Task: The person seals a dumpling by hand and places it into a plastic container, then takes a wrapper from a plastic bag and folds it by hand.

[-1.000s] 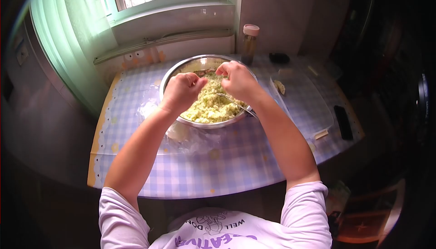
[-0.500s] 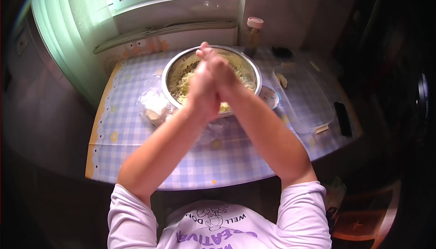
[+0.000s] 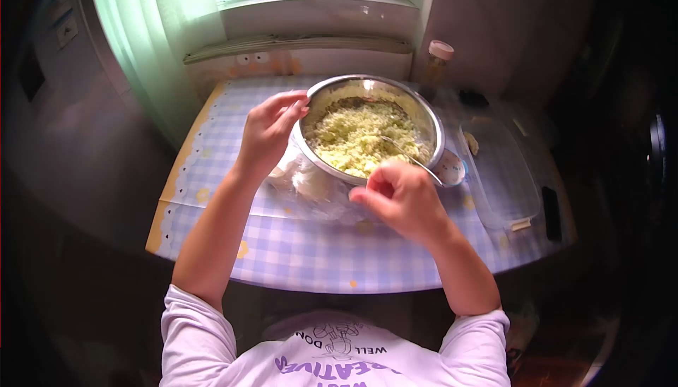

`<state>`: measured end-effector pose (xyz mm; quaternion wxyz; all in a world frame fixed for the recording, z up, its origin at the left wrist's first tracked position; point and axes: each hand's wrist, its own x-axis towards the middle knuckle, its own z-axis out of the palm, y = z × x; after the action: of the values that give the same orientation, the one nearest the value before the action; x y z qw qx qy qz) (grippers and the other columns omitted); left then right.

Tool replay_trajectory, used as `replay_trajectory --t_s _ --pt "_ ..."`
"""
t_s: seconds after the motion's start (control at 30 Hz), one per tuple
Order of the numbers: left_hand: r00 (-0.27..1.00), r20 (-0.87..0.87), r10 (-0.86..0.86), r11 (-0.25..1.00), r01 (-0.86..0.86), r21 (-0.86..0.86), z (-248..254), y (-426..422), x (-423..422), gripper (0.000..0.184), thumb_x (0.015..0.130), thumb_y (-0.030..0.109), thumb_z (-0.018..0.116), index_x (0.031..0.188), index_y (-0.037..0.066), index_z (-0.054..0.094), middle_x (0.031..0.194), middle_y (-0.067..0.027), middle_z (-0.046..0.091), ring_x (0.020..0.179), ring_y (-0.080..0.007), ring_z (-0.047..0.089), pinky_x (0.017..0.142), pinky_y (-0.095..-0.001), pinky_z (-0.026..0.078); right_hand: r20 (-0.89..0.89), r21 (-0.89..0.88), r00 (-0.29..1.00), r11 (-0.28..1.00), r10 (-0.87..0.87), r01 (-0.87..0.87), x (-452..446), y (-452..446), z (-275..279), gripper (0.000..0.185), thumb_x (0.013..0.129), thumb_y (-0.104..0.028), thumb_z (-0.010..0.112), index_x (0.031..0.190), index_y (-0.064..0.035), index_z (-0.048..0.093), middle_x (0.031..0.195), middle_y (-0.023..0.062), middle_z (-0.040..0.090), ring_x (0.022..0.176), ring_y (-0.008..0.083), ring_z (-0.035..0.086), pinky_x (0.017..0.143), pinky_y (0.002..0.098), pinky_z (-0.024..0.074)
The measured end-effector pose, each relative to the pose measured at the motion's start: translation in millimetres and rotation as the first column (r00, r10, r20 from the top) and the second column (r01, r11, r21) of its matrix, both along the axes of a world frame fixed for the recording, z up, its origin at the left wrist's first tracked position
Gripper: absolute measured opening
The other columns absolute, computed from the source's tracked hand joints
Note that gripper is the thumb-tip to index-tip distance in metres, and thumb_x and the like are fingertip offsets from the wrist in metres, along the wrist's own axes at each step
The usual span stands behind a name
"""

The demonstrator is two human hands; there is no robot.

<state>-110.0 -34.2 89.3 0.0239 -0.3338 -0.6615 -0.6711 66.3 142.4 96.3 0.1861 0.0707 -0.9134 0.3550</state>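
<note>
A blue-and-white checked cloth with yellow edging covers the counter (image 3: 318,260). Nearest, the right hand (image 3: 399,193) stands at the bowl's 6 o'clock, its grip curled into a loose hollow; whether it pinches anything cannot be told. Thin, crinkled clear plastic (image 3: 311,189) lies by the bowl at 7 o'clock. The round, shiny metal bowl (image 3: 346,172) sits mid-counter, heaped with moist, crumbly chopped filling (image 3: 360,129), pale yellow-green and finely grained. A slim metal utensil (image 3: 417,162) slants out over the rim at 4 o'clock, above a round, blue-rimmed item (image 3: 452,168). The left hand (image 3: 275,122) has its fingertips at the rim at 10 o'clock, fingers gently bent; whether its grip holds the rim cannot be told. At 3 o'clock lies a flat, clear plastic tray (image 3: 503,182); at 1 o'clock stands a pink-lidded bottle (image 3: 438,62).
</note>
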Motion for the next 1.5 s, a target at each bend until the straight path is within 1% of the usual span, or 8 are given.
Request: replay_trajectory --t_s 0.2,0.33,0.57,0.73,0.93,1.13,1.33,1.5 --pt "0.955 -0.205 0.216 0.924 -0.268 -0.272 -72 -45 -18 0.019 0.082 0.007 0.065 0.101 0.002 0.069 0.102 -0.0125 0.069 0.099 -0.0201 0.063 0.086 -0.0300 0.049 0.083 0.436 0.995 0.900 -0.046 0.005 5 -15 -46 0.048 0.082 -0.041 0.067 0.107 0.0000 0.062 0.093 0.0140 0.064 0.073 0.0278 0.066 0.063 0.0363 0.0533" --pt "0.869 -0.495 0.010 0.813 -0.295 -0.501 -83 -38 -16 0.035 0.077 0.012 0.067 0.111 0.004 0.065 0.121 -0.0159 0.060 0.122 -0.0347 0.047 0.106 -0.0440 0.035 0.174 0.604 0.964 0.795 -0.202 0.058 -9 -29 -60 0.037 0.083 -0.038 0.066 0.094 -0.0024 0.062 0.083 0.0162 0.063 0.069 0.0283 0.065 0.059 0.0385 0.0520" --pt "0.908 -0.417 -0.039 0.824 -0.207 -0.528 -79 -44 -19 0.022 0.072 0.007 0.068 0.095 0.006 0.068 0.103 -0.0126 0.061 0.117 -0.0335 0.050 0.103 -0.0443 0.036 -0.026 0.573 1.000 0.819 0.017 0.001 -10 -36 -73 0.010 0.073 -0.015 0.063 0.075 -0.0101 0.054 0.085 0.0051 0.063 0.082 0.0213 0.064 0.073 0.0346 0.0491" --pt "0.879 -0.474 0.046 0.818 -0.305 -0.488 -67 -56 -14 0.006 0.071 0.004 0.065 0.076 0.005 0.064 0.091 -0.0103 0.062 0.111 -0.0335 0.055 0.099 -0.0440 0.040 -0.280 0.579 0.888 0.802 0.364 -0.146 -6 -37 -83 0.013 0.072 -0.011 0.067 0.084 -0.0093 0.061 0.116 0.0123 0.060 0.115 0.0285 0.054 0.101 0.0461 0.0390" --pt "0.842 -0.539 -0.022 0.920 -0.194 -0.341 -39 -60 2 0.018 0.061 0.000 0.058 0.078 0.005 0.063 0.097 -0.0091 0.064 0.117 -0.0334 0.053 0.104 -0.0479 0.035 -0.228 0.475 0.849 0.816 0.477 -0.331 -5 -27 -83 0.014 0.072 -0.009 0.067 0.083 -0.0074 0.059 0.122 0.0146 0.056 0.116 0.0308 0.054 0.098 0.0503 0.0424" --pt "0.783 -0.545 -0.300 0.835 -0.061 -0.547 -39 -31 24 0.034 0.063 0.011 0.060 0.096 0.008 0.063 0.121 -0.0085 0.060 0.129 -0.0329 0.043 0.112 -0.0529 0.024 -0.191 0.379 0.805 0.799 0.562 -0.467 -7 -27 -77 0.021 0.071 -0.010 0.068 0.088 -0.0040 0.059 0.113 0.0179 0.059 0.106 0.0332 0.058 0.091 0.0480 0.0471" --pt "0.795 -0.569 -0.208 0.788 -0.209 -0.579 -44 -41 23 0.026 0.062 0.016 0.067 0.087 0.011 0.067 0.137 -0.0135 0.048 0.138 -0.0393 0.028 0.114 -0.0541 0.017 -0.186 0.195 0.959 0.964 0.216 -0.179 2 -27 -64 0.030 0.075 -0.016 0.072 0.098 -0.0013 0.061 0.100 0.0174 0.063 0.085 0.0318 0.065 0.077 0.0381 0.0527" --pt "0.799 -0.564 -0.208 0.764 -0.227 -0.604 -37 -51 22 0.011 0.063 0.015 0.067 0.070 0.009 0.062 0.132 -0.0132 0.052 0.136 -0.0394 0.030 0.113 -0.0537 0.019 -0.016 0.360 0.999 0.932 0.046 -0.037 3 -27 -70 0.048 0.075 -0.030 0.073 0.108 0.0019 0.058 0.087 0.0144 0.062 0.077 0.0296 0.061 0.071 0.0381 0.0480"
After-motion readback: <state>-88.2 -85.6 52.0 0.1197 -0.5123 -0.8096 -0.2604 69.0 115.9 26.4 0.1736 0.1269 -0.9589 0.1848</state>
